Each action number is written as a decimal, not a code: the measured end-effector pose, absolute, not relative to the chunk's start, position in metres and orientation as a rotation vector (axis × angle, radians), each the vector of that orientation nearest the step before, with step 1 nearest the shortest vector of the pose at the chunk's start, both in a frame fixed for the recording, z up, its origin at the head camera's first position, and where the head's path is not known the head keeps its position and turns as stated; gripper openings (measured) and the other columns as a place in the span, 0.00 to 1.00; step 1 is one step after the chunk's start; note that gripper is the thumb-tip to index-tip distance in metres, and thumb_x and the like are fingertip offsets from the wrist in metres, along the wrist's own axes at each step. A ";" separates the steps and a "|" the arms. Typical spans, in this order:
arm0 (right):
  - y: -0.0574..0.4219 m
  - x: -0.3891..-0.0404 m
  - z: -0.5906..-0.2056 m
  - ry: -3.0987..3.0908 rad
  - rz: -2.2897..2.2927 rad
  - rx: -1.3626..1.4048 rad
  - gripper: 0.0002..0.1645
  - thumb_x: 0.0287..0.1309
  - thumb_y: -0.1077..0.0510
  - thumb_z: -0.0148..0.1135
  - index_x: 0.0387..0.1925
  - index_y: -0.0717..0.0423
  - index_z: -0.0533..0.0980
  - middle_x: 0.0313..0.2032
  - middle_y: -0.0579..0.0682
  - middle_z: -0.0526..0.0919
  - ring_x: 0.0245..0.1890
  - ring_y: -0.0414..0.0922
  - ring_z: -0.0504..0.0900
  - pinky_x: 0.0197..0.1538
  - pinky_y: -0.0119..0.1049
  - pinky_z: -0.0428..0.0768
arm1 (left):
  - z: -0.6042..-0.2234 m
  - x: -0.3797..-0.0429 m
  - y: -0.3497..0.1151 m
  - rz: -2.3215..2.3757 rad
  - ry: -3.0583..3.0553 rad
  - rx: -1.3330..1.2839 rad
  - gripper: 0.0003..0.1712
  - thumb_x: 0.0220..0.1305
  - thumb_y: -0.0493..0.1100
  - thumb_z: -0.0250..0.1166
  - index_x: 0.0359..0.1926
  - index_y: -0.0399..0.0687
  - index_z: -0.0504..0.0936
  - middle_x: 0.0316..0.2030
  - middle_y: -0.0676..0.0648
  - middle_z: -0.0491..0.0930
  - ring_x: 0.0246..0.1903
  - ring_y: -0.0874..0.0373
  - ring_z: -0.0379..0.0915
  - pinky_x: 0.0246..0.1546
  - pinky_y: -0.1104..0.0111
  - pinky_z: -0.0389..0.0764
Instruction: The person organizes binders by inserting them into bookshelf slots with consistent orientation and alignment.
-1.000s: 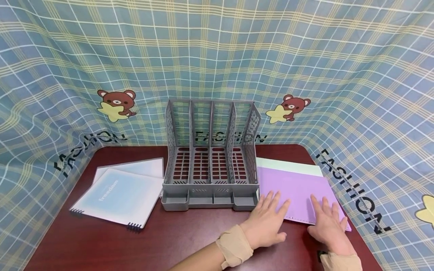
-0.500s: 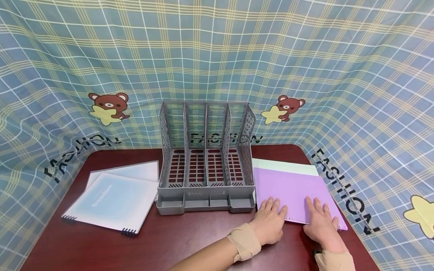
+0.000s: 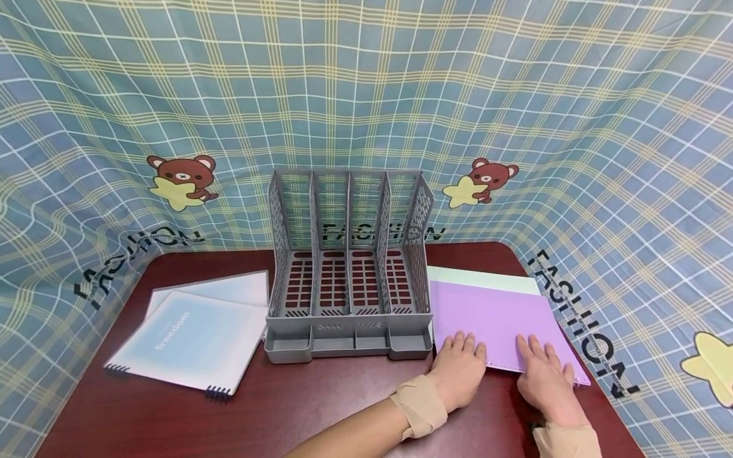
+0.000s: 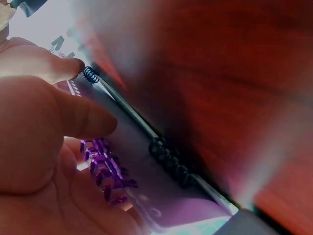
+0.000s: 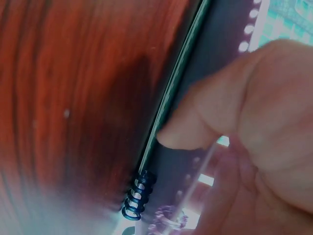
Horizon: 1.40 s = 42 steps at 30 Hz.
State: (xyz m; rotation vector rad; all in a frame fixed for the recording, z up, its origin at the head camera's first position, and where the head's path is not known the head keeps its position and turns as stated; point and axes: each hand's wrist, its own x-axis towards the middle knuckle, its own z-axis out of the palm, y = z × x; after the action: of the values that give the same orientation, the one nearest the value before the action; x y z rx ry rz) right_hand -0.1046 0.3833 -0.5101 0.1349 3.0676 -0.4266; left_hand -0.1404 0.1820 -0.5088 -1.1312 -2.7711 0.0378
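On the right side of the table, a purple spiral notebook point(image 3: 498, 318) lies over a pale green notebook point(image 3: 487, 278). My left hand point(image 3: 458, 369) grips the purple notebook's near edge at its left end, fingers on the cover, thumb tucked below. At that edge's right end my right hand point(image 3: 546, 381) pinches it likewise. Purple coils point(image 4: 105, 169) show between left thumb and fingers in the left wrist view. Black coils point(image 4: 168, 159) on a lower notebook run close alongside. In the right wrist view, the right thumb reaches to the lower notebook's edge point(image 5: 168, 93).
A grey file organizer point(image 3: 349, 324) with upright dividers and small front trays stands mid-table, just left of the purple notebook. Two pale blue spiral notebooks point(image 3: 183, 334) overlap at the left. A plaid curtain point(image 3: 355, 83) hangs behind and along both sides of the dark red table point(image 3: 321, 407).
Both hands have come down onto the purple notebook's near edge, and the left thumb has tucked in out of sight. That edge sits slightly higher now. The head view has shifted a little.
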 end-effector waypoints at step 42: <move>0.373 -0.077 -0.469 3.523 -0.539 0.374 0.41 0.55 0.70 0.42 0.71 0.47 0.67 0.66 0.59 0.72 0.63 0.67 0.65 0.60 0.70 0.54 | -0.436 -0.128 0.191 -0.065 -2.491 -1.073 0.32 0.57 0.60 0.64 0.60 0.54 0.76 0.55 0.54 0.76 0.63 0.54 0.67 0.66 0.58 0.64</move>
State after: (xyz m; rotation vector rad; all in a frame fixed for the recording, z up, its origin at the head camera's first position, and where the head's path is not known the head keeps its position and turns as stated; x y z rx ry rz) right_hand -0.0771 0.3727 -0.4687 0.3740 3.5235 -0.5392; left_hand -0.1275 0.1906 -0.4365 -1.0731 -2.4911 -0.0651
